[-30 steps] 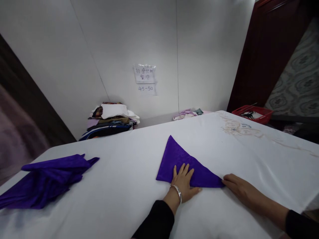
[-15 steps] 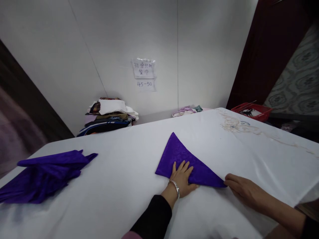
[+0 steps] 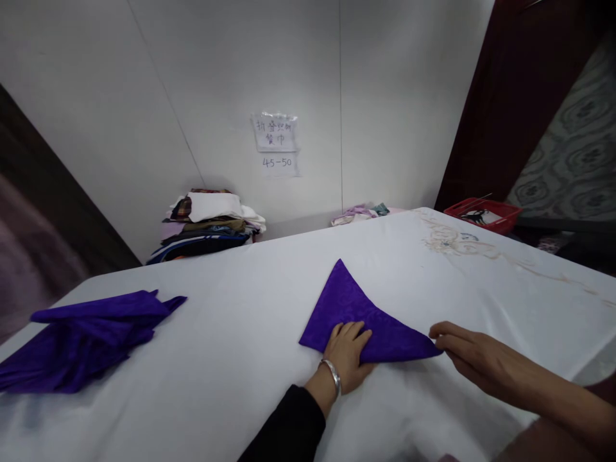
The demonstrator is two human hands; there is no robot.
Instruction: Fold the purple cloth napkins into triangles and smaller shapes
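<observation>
A purple napkin (image 3: 347, 296), folded into a pointed triangle shape, lies in the middle of the white-covered table (image 3: 231, 321). My left hand (image 3: 347, 356), with a silver bangle at the wrist, rests palm-down on its lower left part, fingers stretched out over the cloth. At the napkin's right-hand tip, my right hand (image 3: 486, 362) pinches the corner between thumb and fingers. The corner is slightly raised there. Part of the lower edge is hidden under my left hand.
More crumpled purple cloth (image 3: 96, 333) lies at the left of the table. Behind the table are a stack of folded clothes (image 3: 206, 221), a smaller cloth pile (image 3: 359, 213) and a red basket (image 3: 500, 221). A handwritten paper sign (image 3: 275, 133) hangs on the wall.
My right hand has lifted the napkin's right tip a little, and the upper right edge now curves inward. My left hand has shifted slightly left and down, with its fingers closer together.
</observation>
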